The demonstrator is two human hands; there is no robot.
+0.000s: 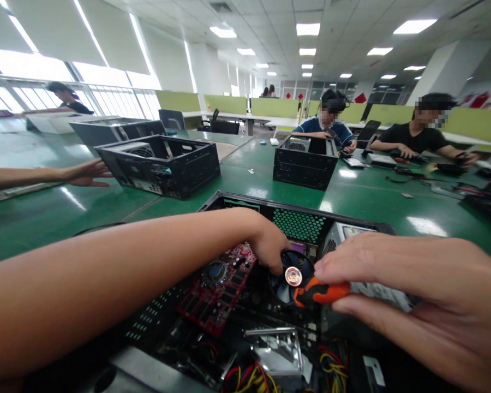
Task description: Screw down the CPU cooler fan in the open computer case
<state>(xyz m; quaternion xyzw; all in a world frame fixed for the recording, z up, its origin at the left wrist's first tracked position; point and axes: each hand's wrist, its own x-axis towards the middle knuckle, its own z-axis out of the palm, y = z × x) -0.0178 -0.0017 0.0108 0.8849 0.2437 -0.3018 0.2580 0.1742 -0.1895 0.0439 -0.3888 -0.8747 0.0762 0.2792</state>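
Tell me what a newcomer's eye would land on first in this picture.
First the two bare arms reaching into the open computer case at the bottom centre: the left hand rests at the cooling fan, and the right hand pinches an orange-handled screwdriver beside it. The red circuit card just left of the fan stands out. Beyond, more open cases sit on the green table.

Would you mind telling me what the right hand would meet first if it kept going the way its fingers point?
Probably the left hand, since the right hand, holding the orange-handled screwdriver, points leftward over the round cooling fan; depth is unclear.
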